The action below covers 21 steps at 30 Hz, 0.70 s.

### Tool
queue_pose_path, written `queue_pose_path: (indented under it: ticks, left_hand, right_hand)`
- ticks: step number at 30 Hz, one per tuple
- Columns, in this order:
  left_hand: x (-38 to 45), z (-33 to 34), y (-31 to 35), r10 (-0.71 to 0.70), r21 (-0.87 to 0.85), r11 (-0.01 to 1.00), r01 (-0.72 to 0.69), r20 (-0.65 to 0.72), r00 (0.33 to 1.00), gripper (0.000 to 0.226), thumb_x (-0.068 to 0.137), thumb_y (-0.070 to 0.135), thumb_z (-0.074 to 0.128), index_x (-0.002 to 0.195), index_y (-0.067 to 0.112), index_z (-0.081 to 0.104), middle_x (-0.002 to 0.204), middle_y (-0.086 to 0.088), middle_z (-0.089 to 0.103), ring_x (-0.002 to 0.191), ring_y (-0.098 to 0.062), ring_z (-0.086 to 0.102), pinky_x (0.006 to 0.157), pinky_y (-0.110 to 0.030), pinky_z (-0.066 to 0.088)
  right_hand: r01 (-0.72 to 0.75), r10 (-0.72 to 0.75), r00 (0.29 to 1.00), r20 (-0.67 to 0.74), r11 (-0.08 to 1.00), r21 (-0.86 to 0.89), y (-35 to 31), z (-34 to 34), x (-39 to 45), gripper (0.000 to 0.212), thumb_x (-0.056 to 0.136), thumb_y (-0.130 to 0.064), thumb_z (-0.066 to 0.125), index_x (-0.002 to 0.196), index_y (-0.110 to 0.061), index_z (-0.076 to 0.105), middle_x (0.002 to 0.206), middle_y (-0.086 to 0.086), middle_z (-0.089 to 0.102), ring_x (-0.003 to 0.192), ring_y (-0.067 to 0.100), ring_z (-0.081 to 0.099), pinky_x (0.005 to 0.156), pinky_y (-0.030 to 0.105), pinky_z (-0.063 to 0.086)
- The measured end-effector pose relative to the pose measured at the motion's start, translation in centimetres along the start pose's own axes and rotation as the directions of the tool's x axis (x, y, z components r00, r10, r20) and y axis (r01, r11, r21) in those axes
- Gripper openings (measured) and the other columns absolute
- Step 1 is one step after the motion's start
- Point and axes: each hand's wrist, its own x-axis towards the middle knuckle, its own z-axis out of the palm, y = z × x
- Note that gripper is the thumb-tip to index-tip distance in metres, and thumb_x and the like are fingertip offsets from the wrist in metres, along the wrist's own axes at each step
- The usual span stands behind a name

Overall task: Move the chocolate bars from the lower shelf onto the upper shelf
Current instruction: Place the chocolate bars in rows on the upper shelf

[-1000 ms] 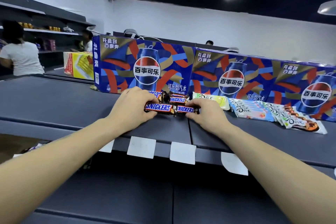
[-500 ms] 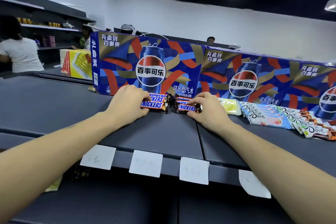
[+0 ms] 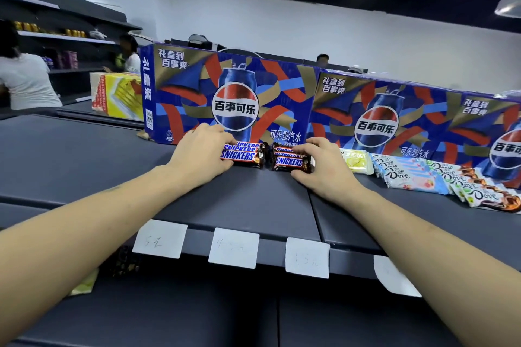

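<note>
Two small piles of Snickers bars lie on the dark upper shelf (image 3: 253, 205) in front of the Pepsi cartons. My left hand (image 3: 200, 153) has its fingers curled round the left end of the left pile (image 3: 245, 153). My right hand (image 3: 321, 162) grips the right end of the right pile (image 3: 290, 160), thumb under its front edge. The two piles lie a little apart. On the lower shelf (image 3: 197, 313), a dark wrapper (image 3: 124, 262) shows at the left, partly hidden by my left forearm.
Large blue Pepsi cartons (image 3: 231, 96) stand along the back of the upper shelf. A pale green packet (image 3: 356, 159) and several Dove bars (image 3: 408, 175) lie to the right. White price tags (image 3: 234, 246) hang on the shelf edge. People stand at far shelves on the left.
Both hands pushed the Snickers bars back toward the Pepsi cartons and split them into a left and a right pile. The view has moved closer and slightly down.
</note>
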Motion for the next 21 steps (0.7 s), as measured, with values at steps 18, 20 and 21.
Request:
queue_pose_path:
  ticks: [18,20,21]
  left_hand:
    - [-18.7,-7.9,6.0,-0.087,-0.112,0.991,0.079,-0.07,0.994,0.018,0.088,0.029,0.058,0.101,0.023,0.069,0.098,0.003,0.063,0.096,-0.021,0.056,0.078,-0.036,0.048]
    - [-21.6,-8.1,5.6,-0.099,-0.115,0.989,0.091,-0.065,0.993,0.016,0.086,0.027,0.058,0.097,0.024,0.069,0.093,0.003,0.064,0.092,-0.022,0.057,0.077,-0.038,0.049]
    - [-23.0,-7.9,5.4,-0.101,-0.107,0.99,0.096,-0.048,0.994,0.016,0.085,0.028,0.059,0.097,0.024,0.069,0.092,0.003,0.064,0.091,-0.022,0.058,0.077,-0.039,0.05]
  right_hand:
    - [0.122,-0.044,0.981,-0.186,0.893,0.434,-13.2,-2.1,-19.7,0.035,0.087,-0.025,0.066,0.12,-0.032,0.058,0.095,-0.013,0.059,0.068,0.013,0.057,0.072,0.024,0.05]
    - [0.108,-0.075,0.993,-0.094,0.9,0.422,-14.6,-0.2,-22.5,0.035,0.086,-0.027,0.065,0.12,-0.034,0.057,0.094,-0.013,0.058,0.066,0.012,0.057,0.073,0.029,0.052]
    - [0.107,-0.096,0.994,-0.047,0.912,0.396,-15.0,0.8,-23.5,0.038,0.087,-0.028,0.064,0.122,-0.035,0.055,0.095,-0.015,0.057,0.068,0.01,0.057,0.075,0.03,0.052]
